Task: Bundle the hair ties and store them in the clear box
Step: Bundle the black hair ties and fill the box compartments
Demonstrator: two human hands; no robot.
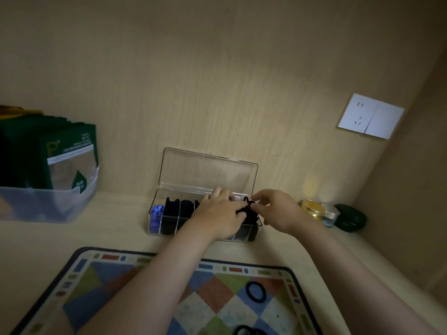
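A clear box (158,201) with its lid up stands against the back wall. Its compartments hold black hair ties (173,209) and a blue one (156,213) at the left end. Over the box's right part, my left hand (217,217) and my right hand (278,211) both grip a bundle of black hair ties (249,209) between them. A loop of it hangs down over the box's right end. A loose black hair tie (256,291) lies on the patterned mat (121,286) near me, and more black ties (246,331) show at the bottom edge.
A translucent bin (48,201) with green packets (67,153) stands at the left. A gold-lidded jar (313,209), a small clear jar (330,215) and a dark green round case (350,217) sit in the right corner. A white wall socket (370,116) is above them.
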